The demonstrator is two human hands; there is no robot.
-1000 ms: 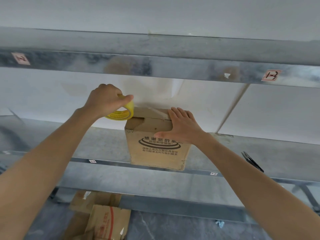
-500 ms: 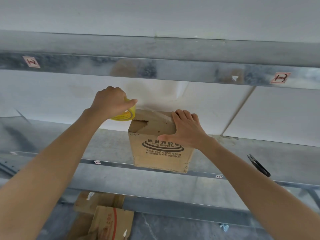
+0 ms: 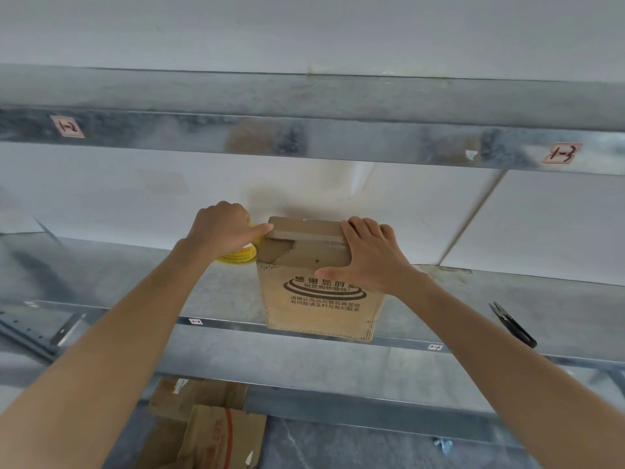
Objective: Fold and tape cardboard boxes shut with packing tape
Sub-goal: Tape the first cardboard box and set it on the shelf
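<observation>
Most of the tape roll (image 3: 236, 259) is hidden by the left hand (image 3: 221, 230). The right top corner of the box (image 3: 318, 309) and part of its print are covered by the right hand (image 3: 368, 262). The flattened boxes (image 3: 209, 431) are cut off by the picture's bottom edge. The labels (image 3: 195, 321) on the front edge of the shelf (image 3: 135, 282) are too small to be read.

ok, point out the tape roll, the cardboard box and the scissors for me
tape roll (image 3: 236, 258), head view, on its yellow side edge.
cardboard box (image 3: 321, 308), head view, on the printed front face.
scissors (image 3: 514, 324), head view, midway along the black body.
</observation>
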